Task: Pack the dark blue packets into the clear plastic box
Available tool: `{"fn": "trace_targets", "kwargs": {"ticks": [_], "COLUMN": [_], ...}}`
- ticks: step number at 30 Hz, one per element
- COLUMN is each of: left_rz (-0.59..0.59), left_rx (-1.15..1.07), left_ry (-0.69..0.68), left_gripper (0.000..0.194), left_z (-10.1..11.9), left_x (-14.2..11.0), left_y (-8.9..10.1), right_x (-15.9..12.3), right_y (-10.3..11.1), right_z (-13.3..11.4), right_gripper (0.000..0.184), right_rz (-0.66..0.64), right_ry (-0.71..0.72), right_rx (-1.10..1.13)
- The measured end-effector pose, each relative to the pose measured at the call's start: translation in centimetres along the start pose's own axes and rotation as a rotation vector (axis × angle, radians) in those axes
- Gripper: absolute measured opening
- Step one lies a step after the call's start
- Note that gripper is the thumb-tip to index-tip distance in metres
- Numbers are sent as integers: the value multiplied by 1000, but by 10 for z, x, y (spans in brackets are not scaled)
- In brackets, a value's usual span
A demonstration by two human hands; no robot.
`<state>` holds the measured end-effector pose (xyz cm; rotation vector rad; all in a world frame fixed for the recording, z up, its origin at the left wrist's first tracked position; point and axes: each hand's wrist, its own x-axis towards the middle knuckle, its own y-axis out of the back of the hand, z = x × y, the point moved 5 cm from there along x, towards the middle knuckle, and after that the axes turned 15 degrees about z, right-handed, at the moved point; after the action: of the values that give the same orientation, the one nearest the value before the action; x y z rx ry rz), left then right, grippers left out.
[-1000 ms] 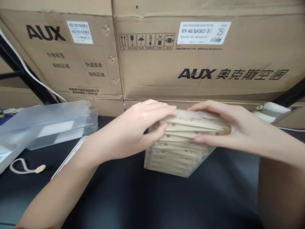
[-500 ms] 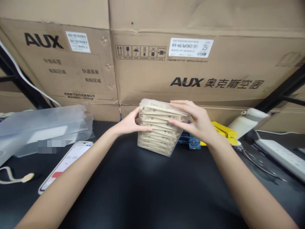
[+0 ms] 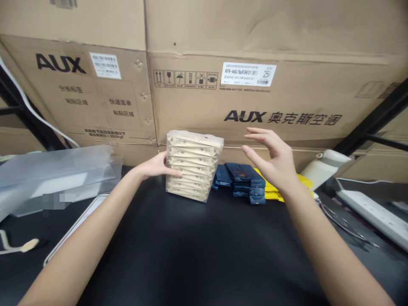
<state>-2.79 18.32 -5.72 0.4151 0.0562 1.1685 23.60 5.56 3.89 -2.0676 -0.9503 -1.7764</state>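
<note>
Black worktop [image 3: 197, 255], head view, backed by stacked cardboard cartons [image 3: 270, 97] printed "AUX" with Chinese characters; white label [image 3: 248, 74] reads "KFR-46G/BpR3AES1(B1)" and "25"; a row of handling pictograms [image 3: 185, 79] sits to its left.

Item 1: clear-wrapped stack of beige sachets [image 3: 193, 165], upright on the worktop at the foot of the cartons. Print on the sachets too small to read.

Left hand [image 3: 156, 166]: fingers and thumb pressed against the stack's left side, steadying it.

Right hand [image 3: 270, 159]: open, fingers spread, raised to the right of the stack, clear of it, holding nothing.

Adjacent: dark blue packets [image 3: 239, 178] just right of the stack, yellow packets [image 3: 299, 180] beyond them. Phone [image 3: 83, 221] by the left forearm. White power strip [image 3: 372, 210] at far right. Translucent plastic sleeve [image 3: 60, 174] at left.
</note>
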Motion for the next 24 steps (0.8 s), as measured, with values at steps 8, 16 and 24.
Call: {"fn": "trace_targets", "kwargs": {"ticks": [8,16,24], "left_rz": [105,55,298], "left_rx": [-19,39,298], "left_ry": [0,-20,-133], "left_gripper": [77,68,71], "left_z": [-2,15,29], "left_x": [2,-7,-11], "left_y": [13,26,65], "right_x": [2,-1,1], "right_y": [6,2,4], "right_z": [13,15,10], "right_gripper": [15,12,8], "right_rz": [64,30,44], "right_ry": [-58,-106,-147], "right_rx": [30,63,71]}}
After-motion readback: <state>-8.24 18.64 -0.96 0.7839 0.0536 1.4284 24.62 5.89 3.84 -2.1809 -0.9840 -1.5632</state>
